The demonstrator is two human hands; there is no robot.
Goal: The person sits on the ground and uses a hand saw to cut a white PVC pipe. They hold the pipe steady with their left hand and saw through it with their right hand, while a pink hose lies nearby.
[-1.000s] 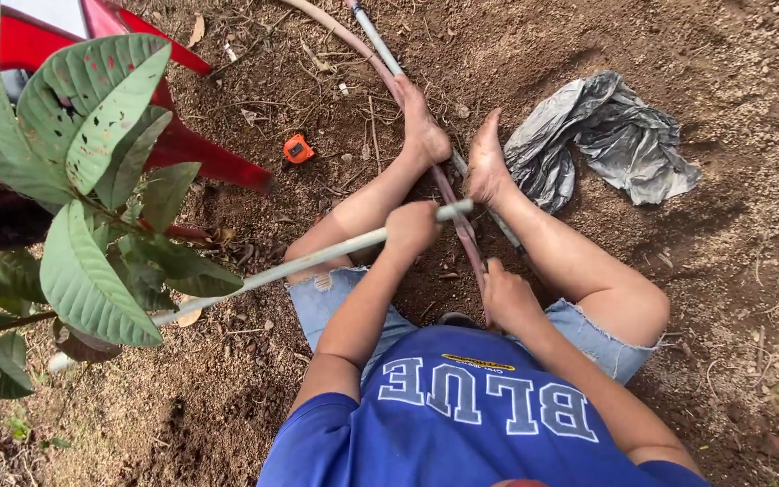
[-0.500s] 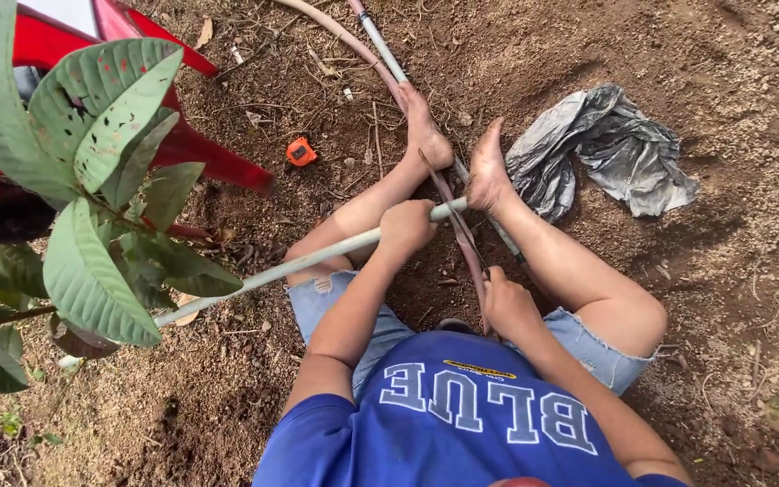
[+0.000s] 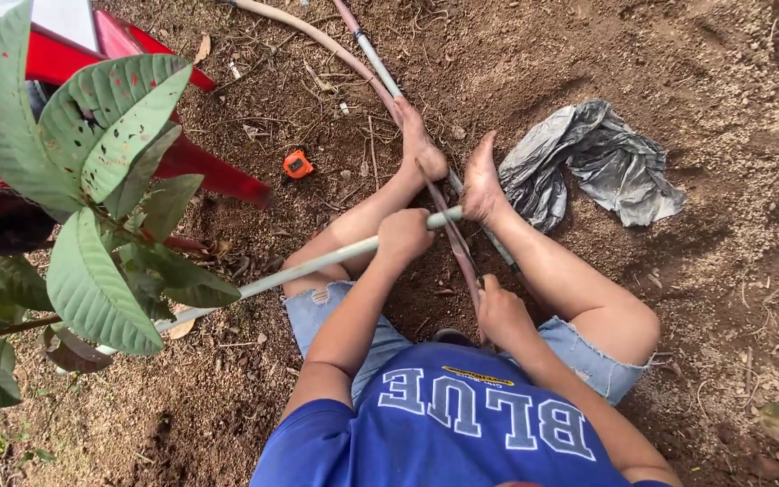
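Barely anything has shifted since earlier — left hand [image 3: 405, 236] stays clenched on the pale pipe [image 3: 317, 266], right hand [image 3: 500, 311] grips the reddish hose [image 3: 448, 225] (crossing it, between bare feet). Pipe could slip, striking toes.

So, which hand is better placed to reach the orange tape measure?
Probably the left hand: the tape measure lies on that side, though it grips the pale pipe. The right hand holds the reddish rod.
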